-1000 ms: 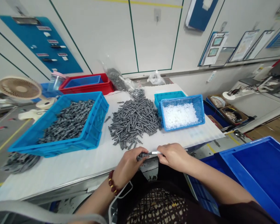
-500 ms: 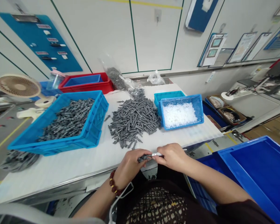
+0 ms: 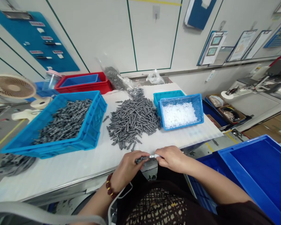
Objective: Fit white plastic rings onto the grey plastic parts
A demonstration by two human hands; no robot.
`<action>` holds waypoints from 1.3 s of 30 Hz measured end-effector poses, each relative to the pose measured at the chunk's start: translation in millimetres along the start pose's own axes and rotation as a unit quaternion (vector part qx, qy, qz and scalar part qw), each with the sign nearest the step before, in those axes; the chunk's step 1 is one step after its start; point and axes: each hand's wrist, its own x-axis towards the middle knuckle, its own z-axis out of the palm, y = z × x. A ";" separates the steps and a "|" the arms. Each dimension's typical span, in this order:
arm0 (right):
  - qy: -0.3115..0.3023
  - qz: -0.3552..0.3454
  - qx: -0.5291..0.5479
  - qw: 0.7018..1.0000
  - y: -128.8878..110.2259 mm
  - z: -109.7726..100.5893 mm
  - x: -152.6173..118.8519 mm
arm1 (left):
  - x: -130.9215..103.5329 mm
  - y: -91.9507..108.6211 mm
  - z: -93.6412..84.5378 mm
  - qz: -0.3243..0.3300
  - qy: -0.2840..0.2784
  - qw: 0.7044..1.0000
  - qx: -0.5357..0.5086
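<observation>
Above the table's front edge, my left hand (image 3: 128, 164) is closed around several slim dark-grey ribbed plastic pieces (image 3: 140, 159). Just to its right, my right hand (image 3: 173, 159) pinches a thin white pen-like tool (image 3: 156, 156). The tool's silvery end points at the grey pieces and meets them or nearly so; the exact contact is too small to make out. Behind both hands lies a heap of the same grey pieces (image 3: 133, 122) on the white table cover. A blue bin (image 3: 181, 127) of small white translucent rings (image 3: 179, 115) stands tilted right of the heap.
A large blue crate (image 3: 58, 150) of grey pieces stands at left, near a fan (image 3: 11, 86). Behind are a red bin (image 3: 106, 87) and a plastic bag of parts (image 3: 113, 76). Large blue crates (image 3: 262, 168) stand right of my arm. A white cable (image 3: 111, 207) crosses near my left forearm.
The view has swung slightly to the right. My right fingers have shifted a little on the white tool, and its rear end shows less. Both hands stay close together.
</observation>
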 end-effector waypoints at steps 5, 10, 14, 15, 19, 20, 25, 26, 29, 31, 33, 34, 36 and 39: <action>0.003 -0.006 -0.001 1.000 0.7 0.7 0.2 | -0.8 0.1 0.6 -0.002 -0.001 1.000 -0.005; 0.015 0.006 -0.022 1.000 1.3 3.5 0.3 | -2.6 1.0 0.5 -0.010 -0.002 1.000 -0.002; 0.036 0.020 -0.035 0.999 1.4 7.8 0.9 | -3.3 3.2 1.0 -0.011 -0.007 1.000 -0.001; 0.042 0.024 -0.037 0.998 1.4 8.8 1.1 | -3.4 3.7 1.2 -0.007 -0.007 1.000 -0.003; 0.061 0.050 -0.052 0.996 0.3 11.3 2.0 | -4.4 3.6 1.4 -0.003 -0.006 1.000 -0.006; 0.061 0.059 -0.056 0.995 -0.4 11.5 2.3 | -4.5 3.1 1.3 -0.004 -0.006 1.000 -0.006; 0.047 0.110 -0.066 0.991 -4.5 10.8 6.6 | -4.0 0.7 3.5 0.002 -0.009 1.000 -0.004; 0.044 0.116 -0.064 0.990 -4.7 10.5 7.6 | -4.2 -0.1 3.9 -0.001 -0.007 1.000 -0.002; 0.034 0.116 -0.037 0.992 -2.0 9.7 8.1 | -5.6 -5.6 -1.8 -0.016 0.004 1.000 0.008; 0.035 0.107 0.000 0.994 3.5 10.8 7.1 | -5.3 -13.3 -17.9 -0.030 0.037 0.999 0.020; 0.043 0.087 0.041 0.994 11.5 14.3 7.3 | -1.9 -23.3 -48.2 -0.053 0.111 0.991 0.058; 0.051 0.069 0.063 0.994 15.7 16.8 8.3 | 1.1 -28.3 -68.4 -0.068 0.162 0.980 0.091; 0.072 0.035 0.092 0.993 22.4 22.5 11.9 | 9.8 -37.5 -114.6 -0.103 0.273 0.939 0.184; 0.077 0.010 0.107 0.991 25.5 28.9 16.8 | 27.8 -50.9 -181.5 -0.192 0.354 0.872 0.278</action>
